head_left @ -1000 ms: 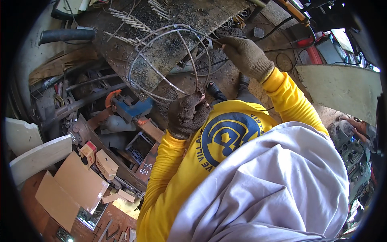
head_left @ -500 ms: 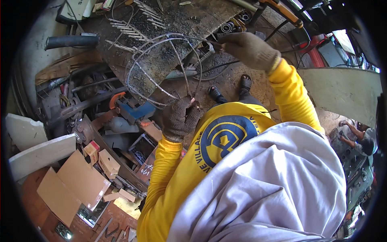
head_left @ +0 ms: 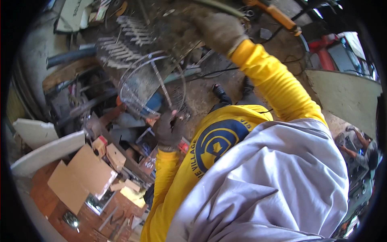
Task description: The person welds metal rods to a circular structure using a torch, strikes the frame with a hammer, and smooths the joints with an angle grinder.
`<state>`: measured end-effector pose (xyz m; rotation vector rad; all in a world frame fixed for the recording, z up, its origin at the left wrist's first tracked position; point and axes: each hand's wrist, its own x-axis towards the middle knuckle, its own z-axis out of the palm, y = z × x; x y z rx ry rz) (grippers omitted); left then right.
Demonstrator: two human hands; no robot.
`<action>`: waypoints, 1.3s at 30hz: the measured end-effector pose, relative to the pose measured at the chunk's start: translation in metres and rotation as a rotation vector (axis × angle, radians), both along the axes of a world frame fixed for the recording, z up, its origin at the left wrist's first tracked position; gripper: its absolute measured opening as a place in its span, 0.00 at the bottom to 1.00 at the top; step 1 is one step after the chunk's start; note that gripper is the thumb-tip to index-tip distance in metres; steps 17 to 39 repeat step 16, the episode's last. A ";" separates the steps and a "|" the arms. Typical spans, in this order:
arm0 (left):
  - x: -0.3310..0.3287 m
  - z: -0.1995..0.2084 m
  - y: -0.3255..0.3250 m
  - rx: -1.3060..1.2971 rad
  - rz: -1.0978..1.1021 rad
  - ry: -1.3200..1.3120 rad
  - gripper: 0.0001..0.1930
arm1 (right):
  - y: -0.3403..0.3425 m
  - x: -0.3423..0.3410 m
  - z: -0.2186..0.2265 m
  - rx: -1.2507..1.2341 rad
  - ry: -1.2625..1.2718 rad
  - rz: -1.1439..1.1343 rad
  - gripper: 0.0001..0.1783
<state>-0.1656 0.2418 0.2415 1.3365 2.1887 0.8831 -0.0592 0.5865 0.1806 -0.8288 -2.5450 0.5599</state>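
My left hand (head_left: 168,130), in a brown knit glove, is closed around the near end of a round metal wire frame (head_left: 161,79). The frame has bent hoops with straight rods joined between them, and it is tilted over the edge of a dirty metal bench (head_left: 171,38). My right hand (head_left: 219,32), gloved too, reaches out over the far part of the bench, apart from the frame. Motion smears its fingers, so whether it grips anything is unclear. Short metal rods (head_left: 117,50) lie in rows on the bench left of it.
An orange tool handle (head_left: 278,16) lies beyond my right arm. Left of me are a dark tube (head_left: 71,57), piled scrap and an open cardboard box (head_left: 90,169). A pale panel (head_left: 342,97) stands at the right, with another person (head_left: 363,151) crouching beyond it.
My right hand has left the frame's far edge and moved up and left over the bench. My left hand still holds the frame, now slightly lower and nearer to me.
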 end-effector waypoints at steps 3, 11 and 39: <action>0.013 0.030 0.020 -0.210 -0.012 0.047 0.16 | -0.004 0.008 0.009 -0.179 -0.027 -0.056 0.08; 0.015 0.055 0.085 -0.110 -0.315 -0.089 0.18 | -0.007 0.002 0.039 -0.218 -0.106 -0.147 0.11; 0.006 0.043 0.117 -0.030 -0.425 -0.118 0.20 | -0.021 0.040 0.063 -0.199 -0.104 -0.227 0.13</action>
